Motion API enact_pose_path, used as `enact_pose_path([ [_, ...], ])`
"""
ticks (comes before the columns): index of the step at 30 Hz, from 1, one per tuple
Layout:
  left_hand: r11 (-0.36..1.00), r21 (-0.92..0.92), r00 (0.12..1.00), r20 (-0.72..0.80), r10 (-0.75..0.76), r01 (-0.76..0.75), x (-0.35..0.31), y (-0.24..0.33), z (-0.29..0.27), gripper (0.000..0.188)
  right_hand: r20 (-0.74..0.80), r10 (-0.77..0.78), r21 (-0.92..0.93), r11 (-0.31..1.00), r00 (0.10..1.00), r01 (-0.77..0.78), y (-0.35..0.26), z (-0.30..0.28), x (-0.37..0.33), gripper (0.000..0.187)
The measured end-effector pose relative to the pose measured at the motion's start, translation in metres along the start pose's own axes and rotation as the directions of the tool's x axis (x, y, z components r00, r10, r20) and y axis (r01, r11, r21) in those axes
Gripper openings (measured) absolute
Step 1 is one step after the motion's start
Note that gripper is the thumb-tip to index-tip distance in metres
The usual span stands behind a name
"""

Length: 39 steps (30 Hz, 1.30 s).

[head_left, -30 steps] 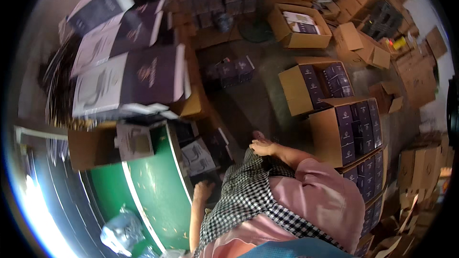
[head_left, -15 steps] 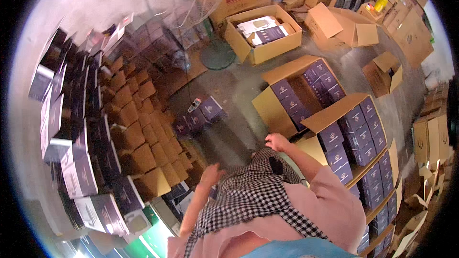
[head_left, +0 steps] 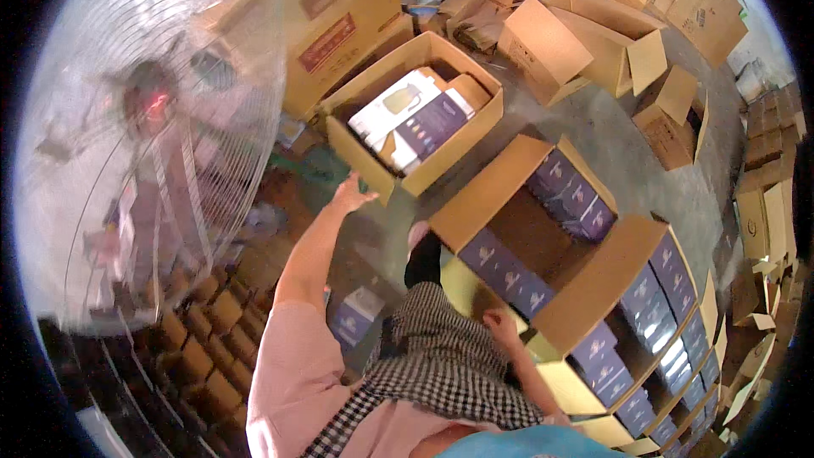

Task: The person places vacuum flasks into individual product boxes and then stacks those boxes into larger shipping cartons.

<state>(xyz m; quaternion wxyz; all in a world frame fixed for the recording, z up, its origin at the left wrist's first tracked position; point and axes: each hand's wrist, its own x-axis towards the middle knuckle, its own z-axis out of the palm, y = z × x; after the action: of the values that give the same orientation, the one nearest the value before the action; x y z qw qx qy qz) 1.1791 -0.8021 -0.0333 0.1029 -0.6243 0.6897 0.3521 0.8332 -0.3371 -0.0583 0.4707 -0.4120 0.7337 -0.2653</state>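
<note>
My left hand [head_left: 354, 193] reaches forward with its fingers spread and nothing in it. It is beside the near left corner of an open carton [head_left: 451, 171]; whether it touches the carton I cannot tell. Inside lie a white box with a pictured appliance [head_left: 398, 104] and a dark blue printed box [head_left: 434, 127]. My right hand [head_left: 504, 328] hangs low by my checked apron, fingers loosely bent and apart, holding nothing I can see. Closest to it is an open carton [head_left: 475, 195] partly filled with dark blue boxes [head_left: 506, 271].
A large wire-guarded fan [head_left: 153, 119] fills the left side. Rows of brown cartons [head_left: 212, 348] stand below it. More open cartons of blue boxes [head_left: 649, 305] line the right. Open brown cartons [head_left: 606, 38] sit at the back, and a blue box [head_left: 357, 315] stands on the floor.
My view has moved forward, bringing the fan and the carton with the white box closer. My left hand has stretched out toward that carton. My right hand is lower, near my apron.
</note>
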Motion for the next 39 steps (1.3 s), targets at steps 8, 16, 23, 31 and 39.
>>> enact_pose_path([
  [8,0.99,0.008,0.968,-0.211,-0.134,0.139,0.389,-0.001,-0.036,0.132,0.134,0.488,0.054,0.866,0.863,-0.498,-0.004,0.063,0.103,0.025],
  [16,0.974,0.083,0.976,-0.066,-0.206,0.211,0.514,-0.062,-0.007,0.14,0.124,0.712,0.344,0.623,0.691,-0.703,0.031,0.09,0.142,0.032],
  [23,0.971,-0.043,0.899,0.389,-0.201,0.236,0.499,-0.009,-0.071,0.124,0.11,0.604,0.274,0.745,0.789,-0.608,-0.016,0.091,0.191,0.023],
  [31,0.981,-0.184,0.968,0.25,-0.013,0.06,0.449,-0.045,-0.061,0.094,0.073,0.524,0.303,0.799,0.848,-0.519,-0.079,0.083,0.213,0.022],
  [39,0.954,0.288,0.996,-0.002,0.085,-0.081,0.239,0.112,-0.168,0.046,-0.174,0.104,-0.123,0.984,0.979,-0.127,-0.238,0.031,0.223,0.035],
])
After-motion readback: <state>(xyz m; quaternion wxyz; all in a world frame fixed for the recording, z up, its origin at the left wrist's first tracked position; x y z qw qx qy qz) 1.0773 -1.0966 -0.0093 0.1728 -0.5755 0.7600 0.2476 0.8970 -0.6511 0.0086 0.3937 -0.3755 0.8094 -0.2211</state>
